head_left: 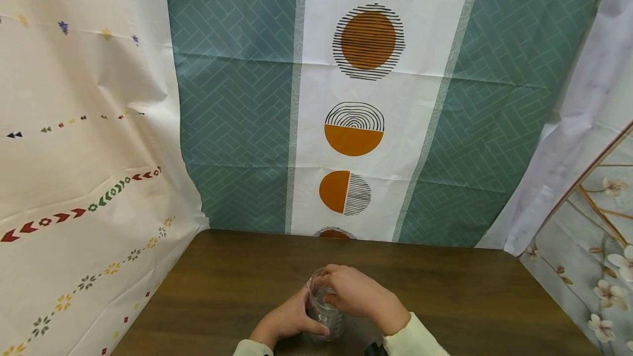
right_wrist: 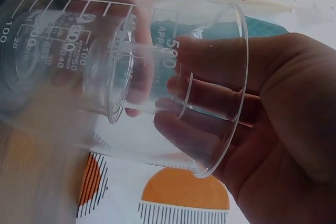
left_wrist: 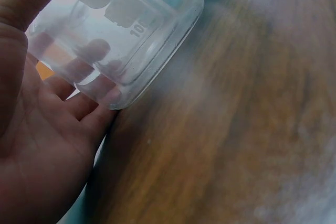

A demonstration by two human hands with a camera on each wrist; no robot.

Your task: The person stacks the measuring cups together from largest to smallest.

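Note:
A large clear glass beaker [head_left: 337, 324] with white volume markings stands on the table. My left hand [head_left: 290, 316] grips it from outside, thumb on the near side and fingers round the far side. From above, my right hand [head_left: 357, 294] reaches into its mouth. Smaller beakers are nested inside, as the right wrist view shows: a middle one [right_wrist: 114, 77] sits deeper, and a small beaker [right_wrist: 188, 98] stands out of it. My right thumb and fingers pinch the small beaker near its rim. In the left wrist view, the large beaker's base [left_wrist: 157, 61] shows above the palm.
The dark wooden table [head_left: 237, 268] spreads around the hands. Behind it hangs a green and white patterned cloth [head_left: 232, 125]. Pale cloths hang at the left [head_left: 89, 180] and right [head_left: 583, 268] sides. A small dark object [head_left: 376, 349] sits by the right sleeve.

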